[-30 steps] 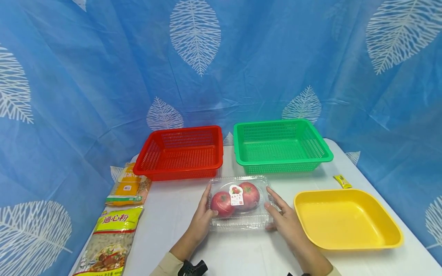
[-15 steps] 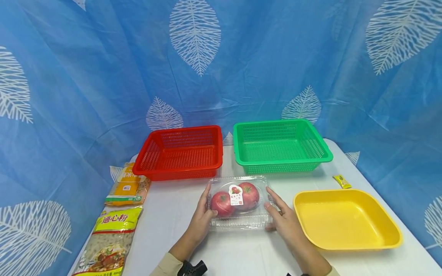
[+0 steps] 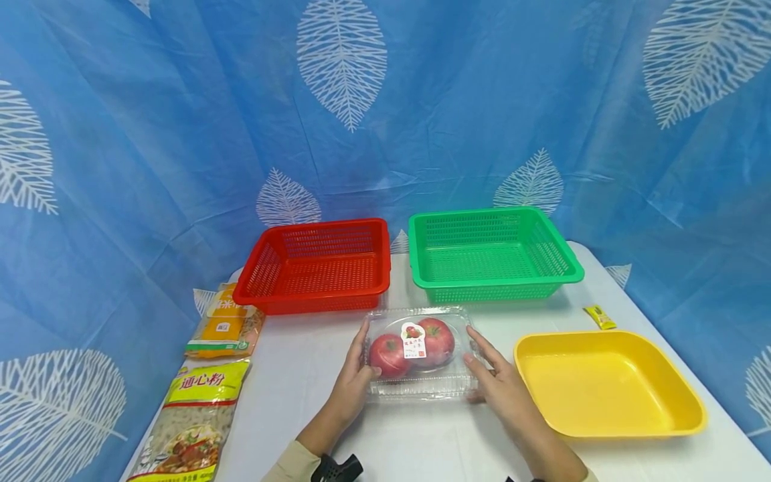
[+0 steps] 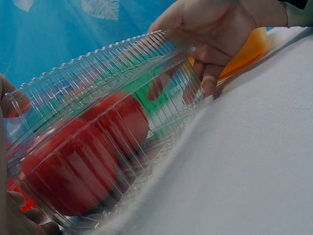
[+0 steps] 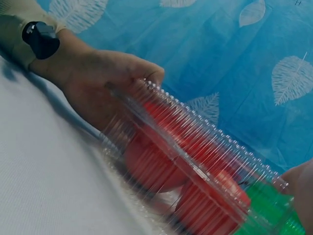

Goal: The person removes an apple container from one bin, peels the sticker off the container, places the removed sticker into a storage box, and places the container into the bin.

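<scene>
While both hands' fingers clasp the clamshell box (image 3: 419, 353) ends, yellow tray (image 3: 608, 385) just right, baskets (image 3: 316, 264) behind.

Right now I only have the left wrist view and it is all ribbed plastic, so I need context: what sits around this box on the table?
Observer: The clear box of tomatoes lies in front of a red basket and a green basket.
Operator: What is the orange shape behind the far hand?
Observer: A yellow tray, beside the right hand.
Operator: Anything on the left hand's side?
Observer: Two food packets; the nearer is a pasta bag, apart from the left hand.
</scene>
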